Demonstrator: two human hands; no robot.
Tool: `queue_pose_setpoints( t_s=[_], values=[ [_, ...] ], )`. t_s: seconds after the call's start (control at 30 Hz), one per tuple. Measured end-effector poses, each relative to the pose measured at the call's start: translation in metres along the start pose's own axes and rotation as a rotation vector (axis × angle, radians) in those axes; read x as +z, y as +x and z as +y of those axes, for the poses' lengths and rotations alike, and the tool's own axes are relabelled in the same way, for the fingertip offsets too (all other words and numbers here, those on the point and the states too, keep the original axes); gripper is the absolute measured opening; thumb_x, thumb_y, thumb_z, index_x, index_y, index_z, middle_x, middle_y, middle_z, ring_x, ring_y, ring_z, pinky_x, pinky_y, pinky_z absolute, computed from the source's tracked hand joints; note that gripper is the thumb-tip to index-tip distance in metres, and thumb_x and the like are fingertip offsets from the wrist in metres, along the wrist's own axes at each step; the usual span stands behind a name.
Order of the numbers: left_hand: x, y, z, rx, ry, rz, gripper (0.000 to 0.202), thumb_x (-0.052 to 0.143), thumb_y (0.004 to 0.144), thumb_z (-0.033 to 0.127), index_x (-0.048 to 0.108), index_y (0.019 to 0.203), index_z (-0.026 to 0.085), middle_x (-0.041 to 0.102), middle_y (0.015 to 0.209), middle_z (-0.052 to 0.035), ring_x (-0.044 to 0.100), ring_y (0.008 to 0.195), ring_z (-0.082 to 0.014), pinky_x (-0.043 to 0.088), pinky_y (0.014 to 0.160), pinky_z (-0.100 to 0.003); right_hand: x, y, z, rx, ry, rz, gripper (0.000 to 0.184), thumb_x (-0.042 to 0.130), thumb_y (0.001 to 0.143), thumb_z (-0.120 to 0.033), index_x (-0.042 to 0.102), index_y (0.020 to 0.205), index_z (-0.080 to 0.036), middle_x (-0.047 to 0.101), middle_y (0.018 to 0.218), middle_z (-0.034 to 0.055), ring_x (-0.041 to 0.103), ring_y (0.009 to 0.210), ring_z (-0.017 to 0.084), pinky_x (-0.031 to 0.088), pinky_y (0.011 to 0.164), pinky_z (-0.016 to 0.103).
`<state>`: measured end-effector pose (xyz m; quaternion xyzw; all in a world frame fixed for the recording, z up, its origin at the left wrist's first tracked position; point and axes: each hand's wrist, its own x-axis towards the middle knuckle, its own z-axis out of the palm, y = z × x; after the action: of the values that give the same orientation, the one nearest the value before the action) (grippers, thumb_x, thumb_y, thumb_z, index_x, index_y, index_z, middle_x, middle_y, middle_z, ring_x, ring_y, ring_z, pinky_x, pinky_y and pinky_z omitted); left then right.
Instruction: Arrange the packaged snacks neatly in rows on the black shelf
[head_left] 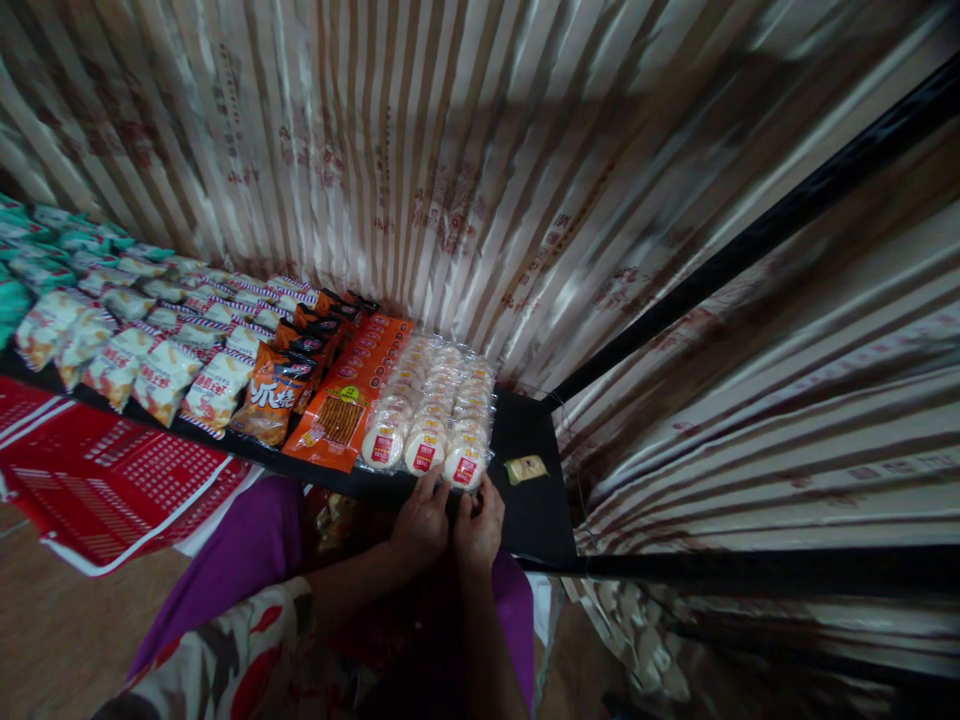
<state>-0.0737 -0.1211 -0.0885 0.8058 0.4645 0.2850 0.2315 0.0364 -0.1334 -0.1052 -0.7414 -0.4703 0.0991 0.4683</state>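
Clear-wrapped packets of round white rice crackers stand in rows at the right end of the goods. The front right rice cracker packet [465,467] has a red label, and both hands are at its lower edge. My left hand [421,518] pinches at its lower left corner, close to the neighbouring rice cracker packet [424,452]. On the lower right edge, the fingers of my right hand [480,522] are closed. Beside the crackers lies a flat orange snack bag [351,400]. A small yellowish packet [526,468] rests to the right on the black shelf [534,520].
Orange-and-black snack bags [271,395] and rows of white snack bags [165,375] fill the shelf leftward, with green bags [34,260] at the far left. A red basket [112,480] stands below. Behind hangs a striped curtain [480,180], and a black pole [720,250] slants at right.
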Motion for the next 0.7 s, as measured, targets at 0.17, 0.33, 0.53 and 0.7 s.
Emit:
queue_pose_setpoints(
  t_s=[0.17,0.33,0.53,0.7],
  values=[
    [-0.008,-0.004,-0.007,0.018,0.008,0.059,0.043,0.038,0.078,0.009,0.056,0.117,0.004,0.046,0.134,-0.0221,0.041,0.128,-0.0294,0.038,0.105,-0.048,-0.001,-0.005,-0.005,-0.053,-0.047,0.099,0.049,0.039,0.083,-0.036,0.053,0.123,-0.012,0.051,0.124,0.0190,0.045,0.117,0.029,0.040,0.094,0.046],
    [-0.031,-0.007,-0.025,-0.022,0.083,0.224,0.044,0.037,0.076,0.006,0.058,0.114,0.008,0.050,0.129,-0.0177,0.044,0.123,-0.0279,0.039,0.103,-0.048,0.006,-0.018,-0.025,-0.162,-0.019,0.116,0.042,0.036,0.087,-0.032,0.056,0.118,-0.010,0.056,0.119,0.0193,0.049,0.116,0.027,0.038,0.098,0.047],
    [-0.053,-0.008,-0.055,-0.148,0.215,0.429,0.045,0.037,0.082,0.012,0.051,0.124,0.009,0.050,0.129,-0.0181,0.045,0.120,-0.0283,0.040,0.100,-0.048,0.037,-0.035,-0.052,-0.269,0.095,-0.081,0.038,0.034,0.090,-0.031,0.062,0.111,-0.015,0.064,0.113,0.0136,0.056,0.111,0.023,0.044,0.097,0.045],
    [-0.063,-0.005,-0.067,-0.242,0.308,0.492,0.043,0.039,0.085,0.017,0.049,0.126,0.012,0.053,0.128,-0.0162,0.047,0.117,-0.0284,0.038,0.099,-0.047,0.060,-0.041,-0.066,-0.300,0.098,-0.174,0.039,0.033,0.090,-0.028,0.062,0.114,-0.016,0.060,0.123,0.0128,0.053,0.117,0.021,0.041,0.102,0.045]
  ],
)
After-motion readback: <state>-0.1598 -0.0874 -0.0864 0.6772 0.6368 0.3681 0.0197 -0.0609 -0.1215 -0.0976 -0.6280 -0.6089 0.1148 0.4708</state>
